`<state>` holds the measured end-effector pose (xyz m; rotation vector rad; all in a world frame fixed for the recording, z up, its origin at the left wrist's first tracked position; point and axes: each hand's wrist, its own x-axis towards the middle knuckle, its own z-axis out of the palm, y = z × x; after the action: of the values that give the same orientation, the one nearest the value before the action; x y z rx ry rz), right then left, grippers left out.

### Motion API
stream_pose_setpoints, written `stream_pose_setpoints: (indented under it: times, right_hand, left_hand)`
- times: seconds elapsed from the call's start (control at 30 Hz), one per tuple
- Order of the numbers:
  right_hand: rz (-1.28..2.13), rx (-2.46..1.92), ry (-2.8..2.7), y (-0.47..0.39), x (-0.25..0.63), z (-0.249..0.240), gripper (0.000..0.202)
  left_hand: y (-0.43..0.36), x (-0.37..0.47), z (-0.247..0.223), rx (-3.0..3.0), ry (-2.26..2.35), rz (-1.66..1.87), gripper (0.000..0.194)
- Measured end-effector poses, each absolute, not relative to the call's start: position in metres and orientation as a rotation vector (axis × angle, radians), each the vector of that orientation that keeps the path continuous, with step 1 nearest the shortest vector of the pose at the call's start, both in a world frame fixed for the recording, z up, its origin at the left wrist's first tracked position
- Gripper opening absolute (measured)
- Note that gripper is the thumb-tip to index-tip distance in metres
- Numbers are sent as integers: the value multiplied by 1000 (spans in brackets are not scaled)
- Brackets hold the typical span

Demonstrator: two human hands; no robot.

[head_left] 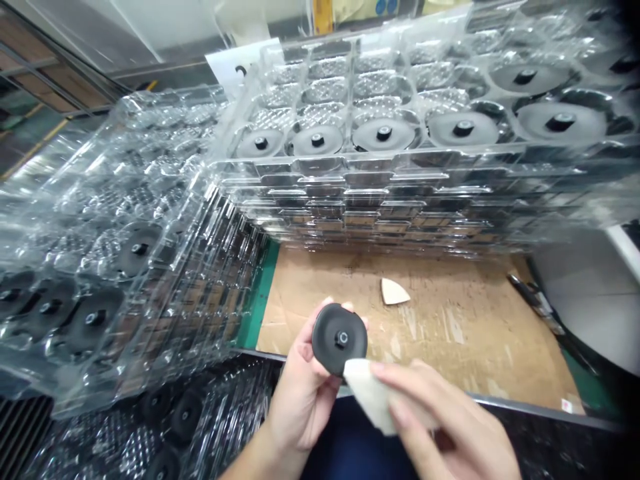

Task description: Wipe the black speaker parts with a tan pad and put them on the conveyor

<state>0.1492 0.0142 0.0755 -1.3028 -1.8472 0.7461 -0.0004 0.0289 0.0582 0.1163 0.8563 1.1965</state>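
My left hand grips a round black disc-shaped part by its rim, with the disc's face and small central metal stud turned up towards me. Between the thumb and fingers of my right hand is a white, wedge-shaped pad, which looks like folded cloth or felt. Its tip meets the lower right edge of the disc. A second, smaller cream wedge piece lies on the cardboard beyond my hands. Part of my right palm is hidden behind its own fingers.
Brown cardboard covers the work surface. Behind it rises a stack of clear plastic trays holding similar black discs. Another tray stack stands at the left. A black pen-like tool and a white curved object are at right.
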Motion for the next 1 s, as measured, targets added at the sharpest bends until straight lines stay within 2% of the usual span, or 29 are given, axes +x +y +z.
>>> stream_pose_setpoints:
  times: [0.07, 0.2, 0.33, 0.47, 0.53, 0.67, 0.77, 0.93, 1.0]
  right_hand:
    - [804, -1407, -1774, 24, 163, 68, 21]
    - [675, -1629, -1638, 36, 171, 76, 22]
    - [598, -1311, -1788, 37, 149, 97, 31]
    - [847, -978, -2024, 41, 130, 101, 30]
    - [865, -1017, -2044, 46, 124, 100, 26]
    - [612, -1052, -1992, 51, 118, 99, 33]
    - [741, -940, -2058, 38, 127, 100, 32]
    - [627, -1248, -2120, 25, 149, 104, 28]
    - [539, -1221, -2180, 35, 150, 109, 30]
  left_hand:
    - [29, -2, 59, 119, 839, 1194, 50]
    - [26, 0, 60, 116, 809, 1183, 52]
    - [25, 2, 60, 113, 823, 1153, 47]
    - [24, -1, 59, 98, 864, 1119, 42]
    - [23, 0, 59, 99, 893, 1133, 44]
    - [23, 1, 64, 108, 870, 1088, 47]
    - [25, -6, 69, 113, 835, 1056, 46]
    - [26, -11, 69, 93, 761, 1034, 53]
    - [24, -8, 69, 63, 744, 1031, 51]
